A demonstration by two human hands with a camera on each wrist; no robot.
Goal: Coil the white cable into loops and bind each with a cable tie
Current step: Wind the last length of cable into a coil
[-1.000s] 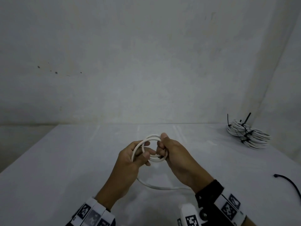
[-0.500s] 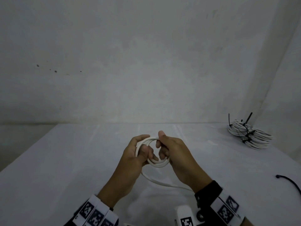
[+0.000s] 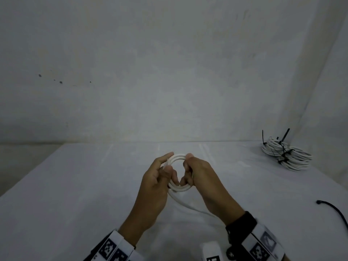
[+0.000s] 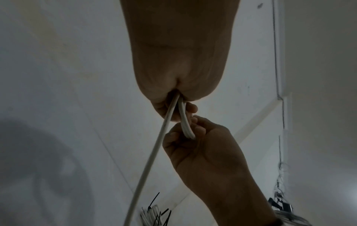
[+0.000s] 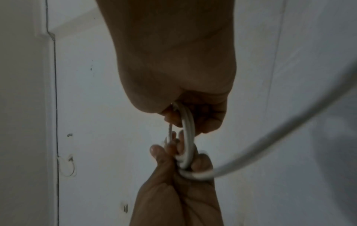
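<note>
White surface (image 3: 75,204), bare wall: coiling underway.
Both hands, left hand (image 3: 157,178) and right hand (image 3: 197,174), pinch the cable (image 3: 178,188); keep turns stacked evenly.

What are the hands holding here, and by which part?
Both hold the white cable, coiled into a small ring: the left hand grips its left side, the right hand its right side.
</note>
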